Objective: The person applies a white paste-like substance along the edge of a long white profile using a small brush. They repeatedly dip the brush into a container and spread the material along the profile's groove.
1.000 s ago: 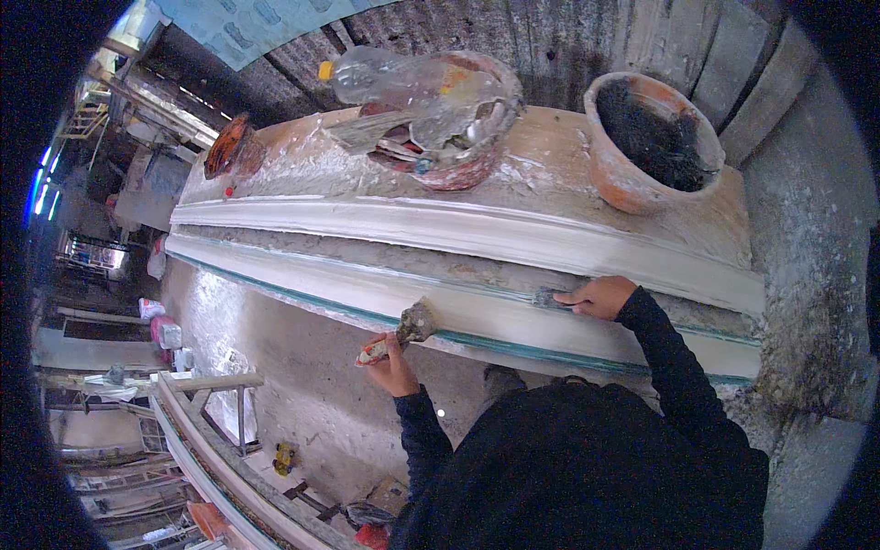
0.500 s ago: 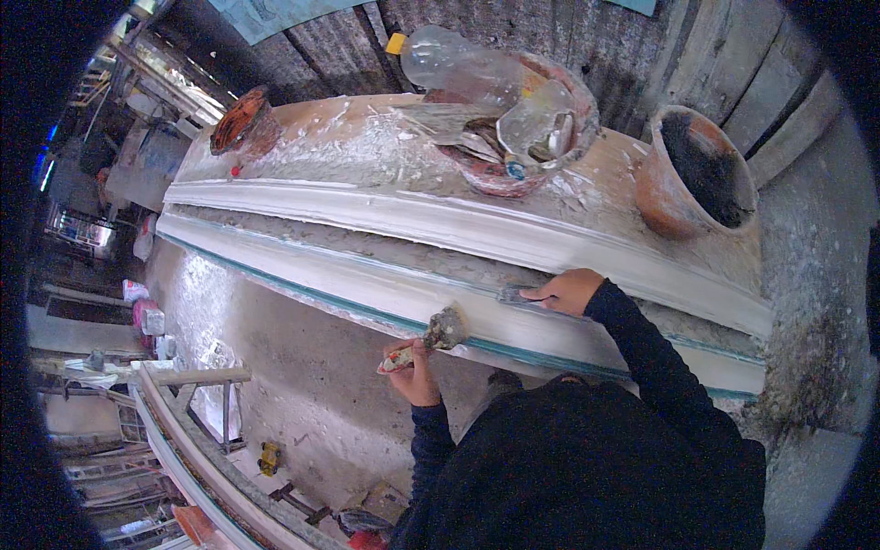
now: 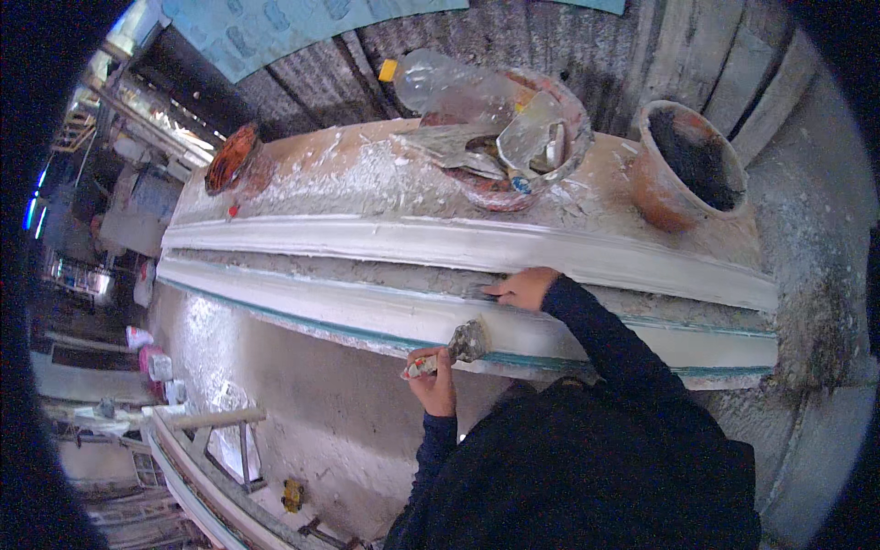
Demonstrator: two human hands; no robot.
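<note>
My left hand [image 3: 436,387] is closed around the handle of a paintbrush [image 3: 469,340] whose head looks caked with grey-white plaster. Its bristle end is over the front edge of the nearer white plaster moulding [image 3: 367,312]. Closed on a flat grey scraper [image 3: 480,291], my right hand [image 3: 532,288] rests at the back edge of that moulding. Only a little of the scraper shows past my fingers, beside the rough grey gap. Behind the gap runs a second white moulding [image 3: 385,240], parallel to the first.
On the plaster-spattered bench stand a reddish tub [image 3: 579,128] of tools, a clear bottle [image 3: 458,87] with a yellow cap, a clay-coloured pot [image 3: 655,197] at right and an orange bowl [image 3: 233,158] at left. More mouldings rest on a wooden rack [image 3: 197,467] at lower left.
My right hand with the scraper has moved left and slightly away, to the back edge of the near moulding. My left hand with the brush has shifted a little right. The view has tilted slightly.
</note>
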